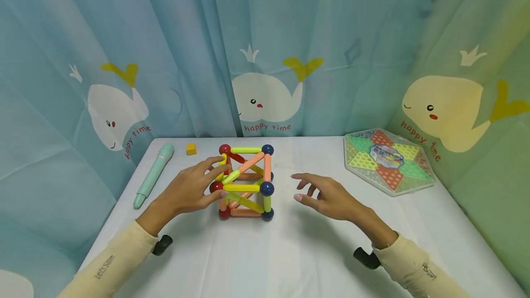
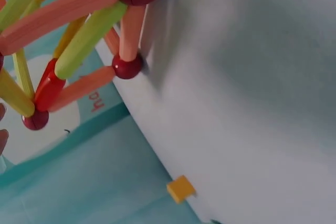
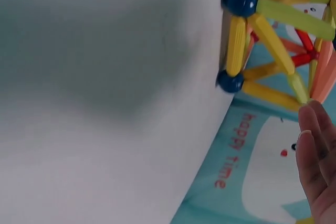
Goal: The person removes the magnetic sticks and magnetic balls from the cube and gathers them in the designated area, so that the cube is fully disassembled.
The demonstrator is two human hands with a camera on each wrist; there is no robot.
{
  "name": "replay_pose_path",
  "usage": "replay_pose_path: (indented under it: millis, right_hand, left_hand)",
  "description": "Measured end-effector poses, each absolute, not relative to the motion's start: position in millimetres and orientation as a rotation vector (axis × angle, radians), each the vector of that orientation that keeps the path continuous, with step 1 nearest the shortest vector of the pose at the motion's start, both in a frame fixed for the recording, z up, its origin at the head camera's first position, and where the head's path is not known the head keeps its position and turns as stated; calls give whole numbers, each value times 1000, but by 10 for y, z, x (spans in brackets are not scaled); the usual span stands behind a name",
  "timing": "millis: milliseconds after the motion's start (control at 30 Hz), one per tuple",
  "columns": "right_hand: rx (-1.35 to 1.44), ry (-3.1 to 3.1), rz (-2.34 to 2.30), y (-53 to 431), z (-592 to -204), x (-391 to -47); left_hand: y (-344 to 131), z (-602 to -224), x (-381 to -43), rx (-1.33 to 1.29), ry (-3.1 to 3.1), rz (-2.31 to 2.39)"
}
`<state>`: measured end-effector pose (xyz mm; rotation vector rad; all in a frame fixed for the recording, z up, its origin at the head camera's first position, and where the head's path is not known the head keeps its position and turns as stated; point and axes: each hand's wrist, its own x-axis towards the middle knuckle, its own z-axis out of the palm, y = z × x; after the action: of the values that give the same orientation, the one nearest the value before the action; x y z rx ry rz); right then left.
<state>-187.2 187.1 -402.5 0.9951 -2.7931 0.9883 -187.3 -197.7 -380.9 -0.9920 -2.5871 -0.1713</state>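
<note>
A box-shaped frame of magnetic building sticks (image 1: 242,188) stands upright on the white table. Its yellow, green, orange and red sticks meet at dark blue balls (image 1: 267,188) on the right and red balls (image 1: 216,187) on the left. My left hand (image 1: 188,187) is at the left side, fingers loosely bent and thumb stretched out, overlapping the red-ball corner in the head view. To the right of the frame, my right hand (image 1: 331,197) hovers with its fingers spread loosely and nothing in them. In the right wrist view its fingertips (image 3: 310,129) appear just below the sticks.
A mint-green wand with a rounded head (image 1: 155,174) lies at the table's left edge. Near it at the back sits a small yellow cube (image 1: 190,149). A hexagonal Chinese checkers board (image 1: 389,160) lies at the back right. Curtains printed with whales (image 1: 269,95) hang round the table.
</note>
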Motion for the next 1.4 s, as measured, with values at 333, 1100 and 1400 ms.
replay_pose_path:
  millis: [333, 1100, 1400]
  right_hand:
    - [1120, -2791, 1105, 1612, -4071, -1871]
    - [1217, -2733, 1227, 1396, -4135, -1958]
    - [1262, -2707, 1229, 1313, -4132, -1989]
  left_hand:
    - [-1786, -3868, -1937, -1123, -2588, -219]
    - [-1719, -3865, -1912, -1218, -2704, -303]
    - [-1659, -3895, -1907, -1168, -2729, -376]
